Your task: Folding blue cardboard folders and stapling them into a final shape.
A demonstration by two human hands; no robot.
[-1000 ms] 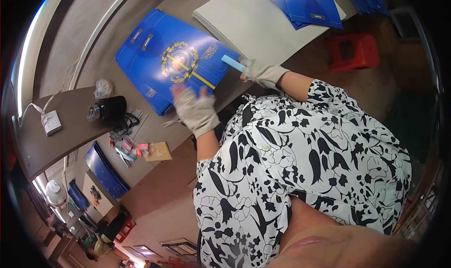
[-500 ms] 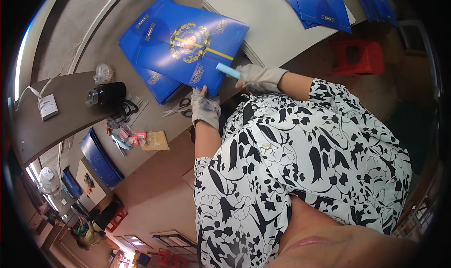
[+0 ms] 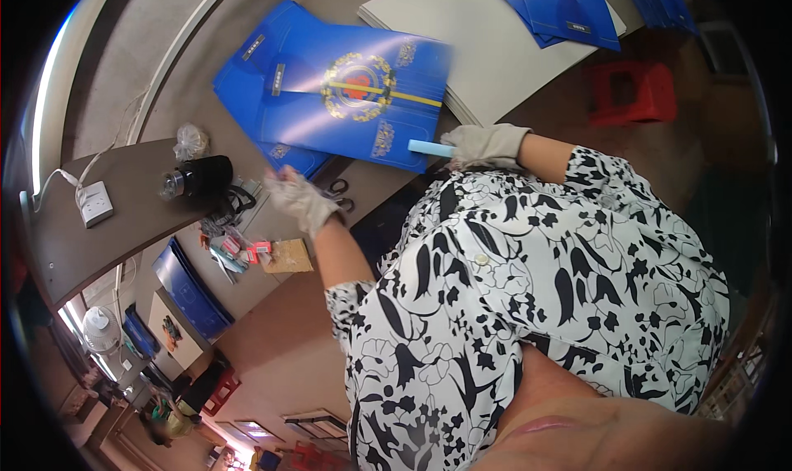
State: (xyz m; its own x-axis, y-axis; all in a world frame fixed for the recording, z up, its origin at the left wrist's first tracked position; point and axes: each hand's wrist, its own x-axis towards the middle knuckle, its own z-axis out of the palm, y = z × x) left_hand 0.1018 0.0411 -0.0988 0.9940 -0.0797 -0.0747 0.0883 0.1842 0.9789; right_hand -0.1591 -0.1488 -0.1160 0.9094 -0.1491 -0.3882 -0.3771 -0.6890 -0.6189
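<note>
Left hand (image 3: 299, 197) moved off blue folder (image 3: 355, 100); its fingers blurred.

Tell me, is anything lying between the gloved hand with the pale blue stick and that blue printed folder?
Nothing visible does. The right hand in a grey glove holds the pale blue stick with its tip at the near edge of the blue printed folder. The left hand, also gloved, hangs beside the folder's corner, just above a pair of scissors.

Folder (image 3: 346, 100): royal blue w/ gold wreath emblem, red centre, gold stripe. Tool (image 3: 431, 148) at 6 o'clock of it: light blue. Gloves, left hand (image 3: 299, 199) & right hand (image 3: 485, 145): pale grey. Shirt (image 3: 528, 306): white w/ black floral print. Stool (image 3: 635, 93) at 3 o'clock: red.
</note>
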